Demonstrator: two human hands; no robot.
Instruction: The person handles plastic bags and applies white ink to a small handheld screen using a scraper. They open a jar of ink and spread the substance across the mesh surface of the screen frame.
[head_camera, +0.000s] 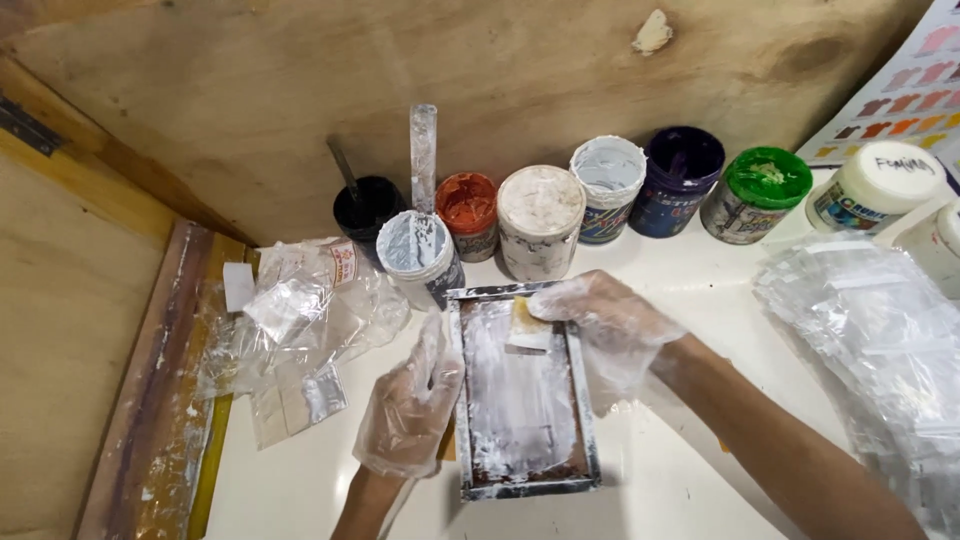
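Behind two gloved hands (410, 405) (605, 325), eight paint jars (540, 220).

Bright even light, soft shadows under hands; slight blur, wide-angle bending at edges

Left hand (408, 408) gloved, fingers loosely extended; right hand (607, 322) gloved, fingers curled.

- Framed screen (522, 400) lies on the table (680, 470), between left hand (408, 405) and right hand (600, 320).
- Row of paint jars (541, 220) stands behind it.
- Plastic bags (310, 300) lie left; more bags (870, 330) lie right.
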